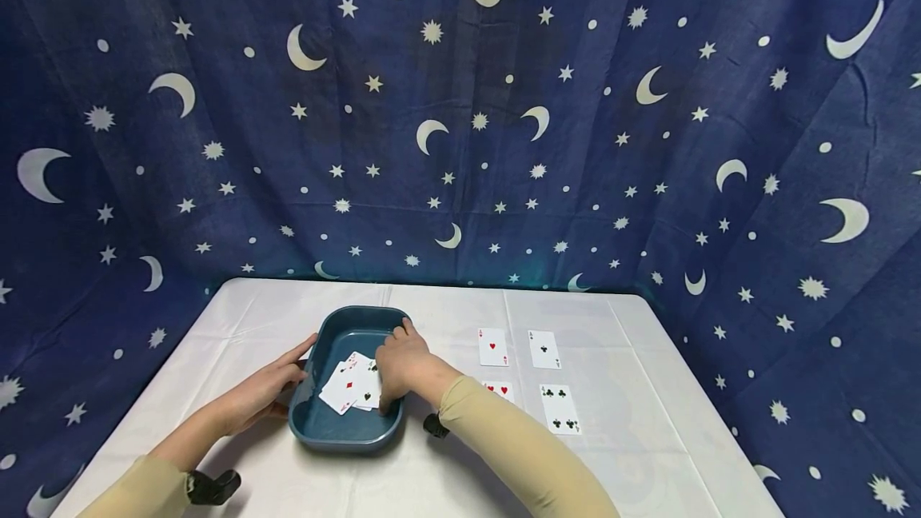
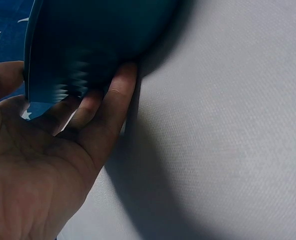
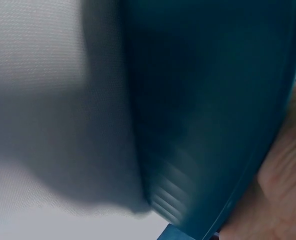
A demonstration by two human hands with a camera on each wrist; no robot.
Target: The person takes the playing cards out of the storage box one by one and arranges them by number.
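Observation:
A dark teal plastic bin [image 1: 345, 444] stands on the white table, with a loose pile of playing cards [image 1: 348, 384] inside. On top of the pile a diamond card and a spade card show face up. My left hand [image 1: 262, 394] grips the bin's left wall; in the left wrist view the thumb is at the rim and the fingers [image 2: 120, 90] are against the outside. Over the right wall my right hand [image 1: 406, 362] reaches into the bin, at the right edge of the cards. Its fingertips are mostly hidden, and the right wrist view shows mainly the bin's outer wall [image 3: 213, 100].
Right of the bin, an ace of hearts [image 1: 493, 347] and an ace of clubs [image 1: 544, 349] lie face up. Nearer are a hearts card [image 1: 500, 390], partly behind my right arm, and a four of clubs [image 1: 560, 409]. A blue star-patterned curtain [image 1: 460, 102] hangs behind the table.

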